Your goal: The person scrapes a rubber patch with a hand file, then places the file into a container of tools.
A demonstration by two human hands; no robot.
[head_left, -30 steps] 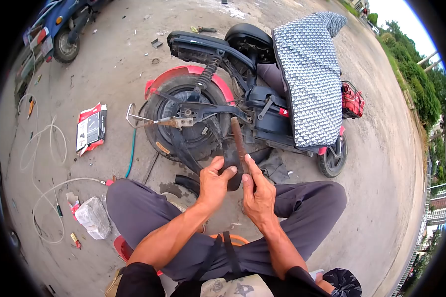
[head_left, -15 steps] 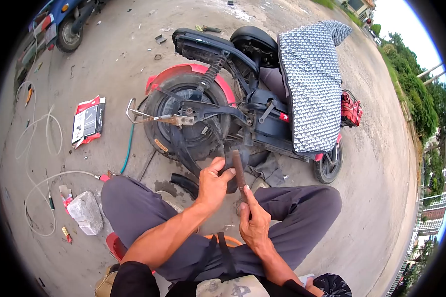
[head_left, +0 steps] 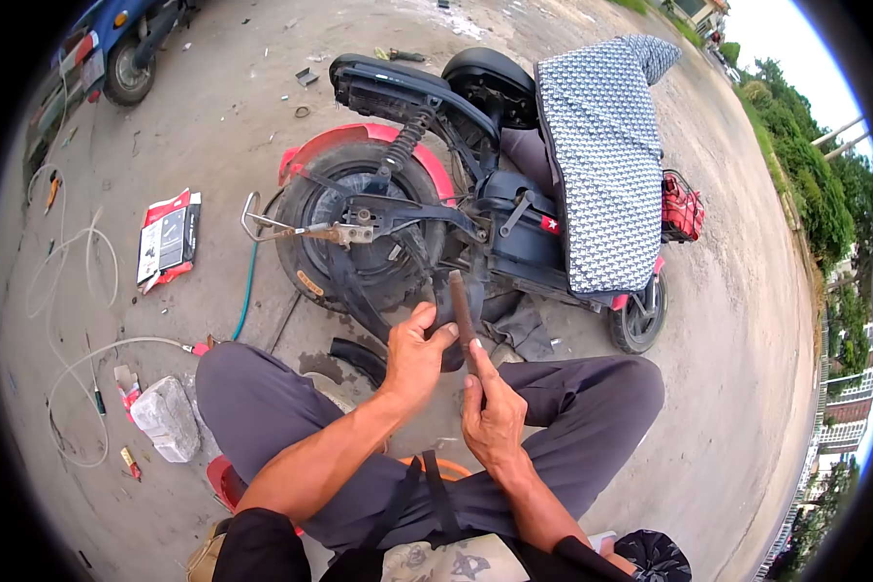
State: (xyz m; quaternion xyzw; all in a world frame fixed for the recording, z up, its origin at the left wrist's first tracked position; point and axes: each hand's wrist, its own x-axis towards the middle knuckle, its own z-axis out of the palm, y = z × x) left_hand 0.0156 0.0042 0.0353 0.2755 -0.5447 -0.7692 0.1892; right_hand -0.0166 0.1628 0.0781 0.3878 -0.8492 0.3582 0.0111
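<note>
1. Drawn back toward the person since one second ago, the flat file (head_left: 461, 306) now ends lower against the scooter (head_left: 514, 218); the right hand (head_left: 495, 407) has come back with it. Compared with half a second ago, its tip sits slightly farther forward. The left hand (head_left: 414, 357) has stayed almost in place.

2. Taking the hands as the clock's centre, the file points just short of 12 o'clock. Its far end crosses the black rubber tube (head_left: 444, 308) and points toward the scooter's frame.

3. Nearest edges: the rear wheel (head_left: 310, 228) at 11 o'clock, a short black hose (head_left: 359, 361) at 9 and a dark cloth (head_left: 526, 332) at 3. The left knee (head_left: 238, 383) is out toward 9, the right knee (head_left: 626, 388) toward 4. Bare ground (head_left: 713, 388) opens past the right knee.

4. Left grip: closed, thumb and fingers pinching the tube. Right grip: closed round the file's near end, index finger laid forward along it.

5. The file is narrow, straight and rusty brown, with its far end uncovered. The tube looks dark, smooth and dull, bulging below the left thumb; whether the file touches it cannot be told.
</note>
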